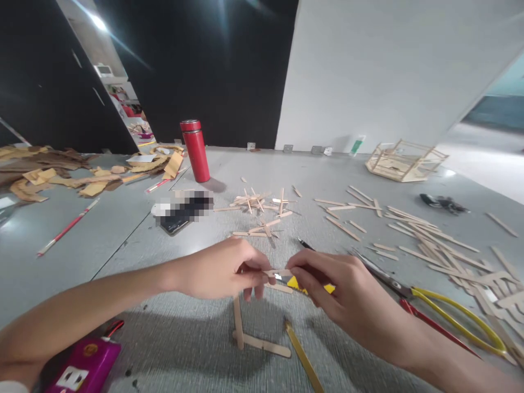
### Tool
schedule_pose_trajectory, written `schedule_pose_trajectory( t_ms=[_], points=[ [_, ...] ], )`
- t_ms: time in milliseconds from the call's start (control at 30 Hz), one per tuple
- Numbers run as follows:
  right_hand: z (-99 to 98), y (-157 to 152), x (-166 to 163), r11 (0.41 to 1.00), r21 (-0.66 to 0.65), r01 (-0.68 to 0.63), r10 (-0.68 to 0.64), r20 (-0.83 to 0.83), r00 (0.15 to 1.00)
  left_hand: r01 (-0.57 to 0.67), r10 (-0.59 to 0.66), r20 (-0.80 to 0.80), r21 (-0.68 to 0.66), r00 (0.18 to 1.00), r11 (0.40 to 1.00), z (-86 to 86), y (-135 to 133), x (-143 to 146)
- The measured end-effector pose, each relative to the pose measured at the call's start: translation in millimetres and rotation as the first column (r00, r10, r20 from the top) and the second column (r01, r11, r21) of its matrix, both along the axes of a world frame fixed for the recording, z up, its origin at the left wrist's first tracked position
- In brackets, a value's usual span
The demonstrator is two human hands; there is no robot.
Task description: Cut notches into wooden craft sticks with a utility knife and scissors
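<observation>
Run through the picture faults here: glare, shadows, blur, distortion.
Head view: a ceiling light flares with streaks at top left; wide-angle bend tilts the red flask; a pixelated patch hides part of the phone; the left hand, pinching a wooden stick, and the right hand, gripping a yellow tool, look sharp and cast a soft shadow on the grey table.

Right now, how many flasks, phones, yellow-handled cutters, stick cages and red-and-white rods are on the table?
Red flask: 1
Phone: 1
Yellow-handled cutters: 1
Stick cage: 1
Red-and-white rods: 2
Total: 6
</observation>
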State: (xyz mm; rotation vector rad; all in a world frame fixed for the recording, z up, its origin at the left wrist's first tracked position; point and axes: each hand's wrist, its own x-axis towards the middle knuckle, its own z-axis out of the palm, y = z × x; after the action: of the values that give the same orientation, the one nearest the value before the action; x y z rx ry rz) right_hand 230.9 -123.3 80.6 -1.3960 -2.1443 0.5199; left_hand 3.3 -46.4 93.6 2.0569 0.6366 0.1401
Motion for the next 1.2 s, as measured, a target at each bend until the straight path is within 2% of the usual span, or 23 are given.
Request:
schedule_pose_trajectory(
  t_ms=[100,133,167,233,300,400,467,633,700,767,867,967,1067,1200],
  points=[
    [-13.4,-2.4,-5.2,0.976,0.053,0.211,-0.208,-0.049,0.977,-0.125,0.124,0.029,0.048,0.992,0.991,1.8,8.9,-8.3],
    [-19.4,-4.3,-7.9,0.97,0.071,0.233,-0.231,-0.043,0.972,-0.177,0.174,0.045,0.075,0.984,0.981,3.5,13.2,-11.9],
    [-25.8,-7.1,-11.3,0.98,0.065,0.186,-0.185,-0.016,0.983,-0.226,0.22,0.062,0.1,0.974,0.969,5.9,17.5,-15.6],
    [-38.8,-14.8,-19.8,0.997,-0.054,-0.051,0.054,0.07,0.996,-0.305,0.293,0.098,0.141,0.951,0.942,12.1,24.7,-22.5],
    [-50.2,-24.1,-28.4,0.964,-0.182,-0.196,0.225,0.151,0.963,-0.37,0.35,0.139,0.163,0.927,0.915,18.4,28.6,-27.6],
    [-62.0,-36.6,-36.2,0.952,-0.245,-0.183,0.241,0.233,0.942,-0.428,0.402,0.176,0.149,0.899,0.892,24.4,28.2,-29.9],
    [-67.2,-42.4,-37.0,0.958,-0.225,-0.177,0.232,0.246,0.941,-0.427,0.404,0.175,0.125,0.898,0.896,25.7,25.5,-28.1],
    [-73.6,-44.9,-31.5,0.986,-0.017,-0.164,0.162,0.31,0.937,-0.361,0.356,0.14,0.015,0.924,0.932,26.3,16.6,-21.5],
    [-65.8,-40.4,-28.1,0.991,0.072,-0.113,0.09,0.263,0.961,-0.319,0.323,0.148,-0.054,0.935,0.946,26.1,11.7,-20.2],
    [-47.4,-34.4,-24.9,0.998,0.065,-0.009,0.0,0.137,0.991,-0.268,0.282,0.165,-0.104,0.945,0.958,25.1,5.2,-19.2],
    [-8.3,-28.0,-22.4,0.983,-0.112,0.145,-0.157,-0.111,0.981,-0.208,0.235,0.17,-0.162,0.957,0.965,23.1,-7.6,-16.9],
    [21.8,-28.3,-23.9,0.942,-0.299,0.152,-0.253,-0.334,0.908,-0.183,0.214,0.162,-0.188,0.963,0.965,22.1,-21.1,-13.8],
    [31.5,-30.9,-26.1,0.897,-0.422,0.133,-0.319,-0.408,0.856,-0.176,0.208,0.197,-0.167,0.958,0.97,19.9,-30.2,-12.0],
    [30.8,-31.5,-27.0,0.851,-0.519,0.081,-0.344,-0.434,0.833,-0.192,0.22,0.268,-0.128,0.938,0.973,12.2,-34.1,-12.2]
  ],
)
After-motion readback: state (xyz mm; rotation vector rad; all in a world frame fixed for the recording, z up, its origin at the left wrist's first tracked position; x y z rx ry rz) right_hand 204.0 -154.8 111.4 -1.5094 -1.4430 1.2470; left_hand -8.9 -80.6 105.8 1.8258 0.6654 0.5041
